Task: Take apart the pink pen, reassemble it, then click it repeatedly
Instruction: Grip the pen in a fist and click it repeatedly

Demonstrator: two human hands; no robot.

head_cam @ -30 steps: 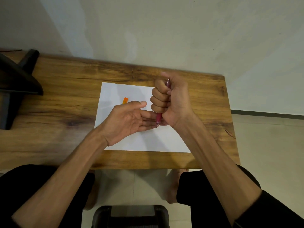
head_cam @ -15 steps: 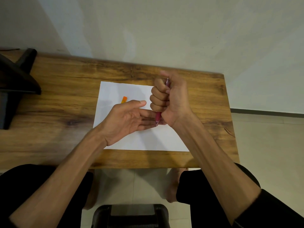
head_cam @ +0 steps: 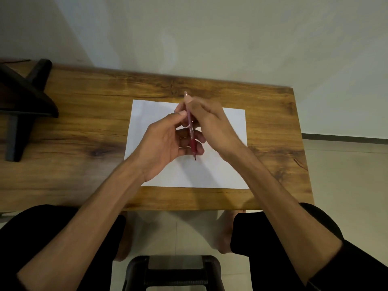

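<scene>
The pink pen (head_cam: 190, 131) is held nearly upright over the white paper (head_cam: 220, 164), tip down and clicker end up. My right hand (head_cam: 212, 122) grips its upper half with the fingertips. My left hand (head_cam: 161, 143) is curled around the darker lower grip section, thumb near the barrel and fingers behind it. The pen tip (head_cam: 195, 158) hangs just above the paper. The small orange piece seen earlier is hidden behind my left hand.
The paper lies on a wooden table (head_cam: 84, 143) set against a pale wall. A black stand (head_cam: 23, 101) sits at the table's left end. A dark stool (head_cam: 174, 271) is under me, between my knees.
My right hand went from a fist around the pen to a fingertip hold. My left hand came up from lying flat and closed on the pen's lower part, covering the orange piece.
</scene>
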